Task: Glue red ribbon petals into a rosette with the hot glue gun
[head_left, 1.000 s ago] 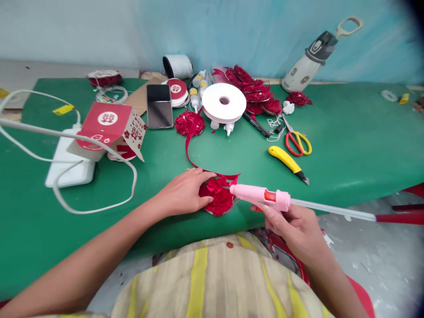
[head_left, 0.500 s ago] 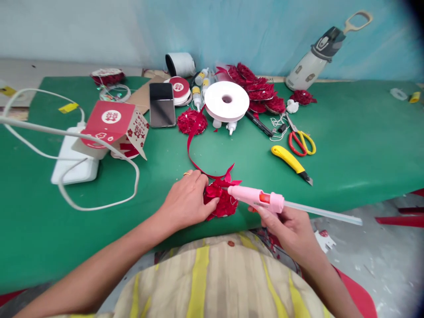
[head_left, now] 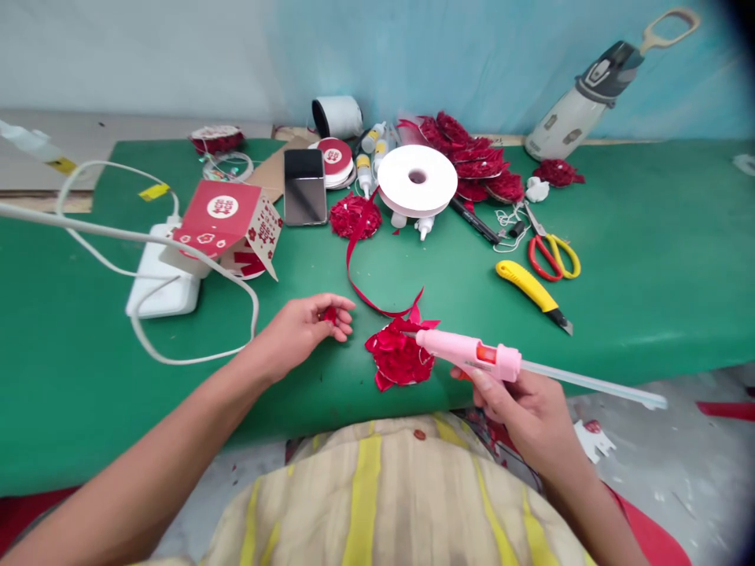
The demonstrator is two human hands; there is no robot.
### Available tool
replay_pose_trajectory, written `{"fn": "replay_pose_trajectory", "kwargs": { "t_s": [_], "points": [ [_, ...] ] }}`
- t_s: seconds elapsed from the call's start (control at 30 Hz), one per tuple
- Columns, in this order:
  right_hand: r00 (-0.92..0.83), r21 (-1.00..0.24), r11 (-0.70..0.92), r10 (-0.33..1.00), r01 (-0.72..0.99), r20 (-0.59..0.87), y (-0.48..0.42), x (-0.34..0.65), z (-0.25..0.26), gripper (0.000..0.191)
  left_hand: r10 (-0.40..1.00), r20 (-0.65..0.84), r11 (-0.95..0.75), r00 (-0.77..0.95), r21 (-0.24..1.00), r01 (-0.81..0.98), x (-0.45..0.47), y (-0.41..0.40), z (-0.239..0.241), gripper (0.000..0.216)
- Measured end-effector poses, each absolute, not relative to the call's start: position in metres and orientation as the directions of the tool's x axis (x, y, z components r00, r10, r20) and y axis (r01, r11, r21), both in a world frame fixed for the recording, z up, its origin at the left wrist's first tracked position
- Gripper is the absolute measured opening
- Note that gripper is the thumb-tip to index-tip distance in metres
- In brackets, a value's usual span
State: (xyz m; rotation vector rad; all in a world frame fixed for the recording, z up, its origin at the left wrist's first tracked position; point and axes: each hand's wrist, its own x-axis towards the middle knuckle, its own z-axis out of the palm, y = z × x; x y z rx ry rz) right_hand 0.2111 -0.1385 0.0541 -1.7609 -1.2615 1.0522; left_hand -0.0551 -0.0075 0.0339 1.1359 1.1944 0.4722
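My right hand (head_left: 528, 413) is wrapped round a pink hot glue gun (head_left: 465, 352), with a clear glue stick (head_left: 595, 385) poking out of its back end. The gun's nozzle meets the upper part of a red ribbon flower (head_left: 401, 358) lying on the green tabletop. To the left of the flower, my left hand (head_left: 315, 326) is apart from it, fingers curled round a small red scrap (head_left: 329, 314), likely of ribbon. A thin red ribbon (head_left: 355, 275) curves from near the white spool (head_left: 416, 181) down to the flower's top edge.
A yellow utility knife (head_left: 531, 291) with its blade out and scissors (head_left: 554, 251) lie at right. Behind are a phone (head_left: 305, 187), a red flower pile (head_left: 465, 161) and a bottle (head_left: 569, 122). At left, a white cable (head_left: 194, 248) loops over a power adapter (head_left: 165, 275) and red card box (head_left: 218, 216).
My left hand has let go of the flower and drawn away to the left, a small red scrap now in its fingers. The glue gun stays at the flower. The view has shifted slightly.
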Motion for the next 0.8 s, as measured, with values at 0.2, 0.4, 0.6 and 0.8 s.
{"fn": "replay_pose_trajectory", "kwargs": {
  "t_s": [0.2,0.4,0.6,0.8],
  "points": [
    [0.176,-0.891,-0.264,0.961,0.369,-0.212,-0.138,0.211,0.054,0.029,0.768,-0.493,0.485,0.409,0.864,0.132,-0.038,-0.004,0.027,0.029],
    [0.182,-0.885,-0.271,0.959,0.379,-0.216,-0.136,0.21,0.055,0.032,0.775,-0.494,0.496,0.395,0.862,0.106,-0.036,0.0,0.034,0.022],
    [0.174,-0.884,-0.258,0.963,0.39,-0.205,-0.133,0.207,0.055,0.031,0.747,-0.509,0.527,0.428,0.846,0.087,-0.036,0.003,0.035,0.013],
    [0.192,-0.893,-0.286,0.954,0.347,-0.231,-0.134,0.207,0.055,0.029,0.802,-0.472,0.465,0.366,0.878,0.113,-0.032,0.002,0.035,0.021]
  ]
}}
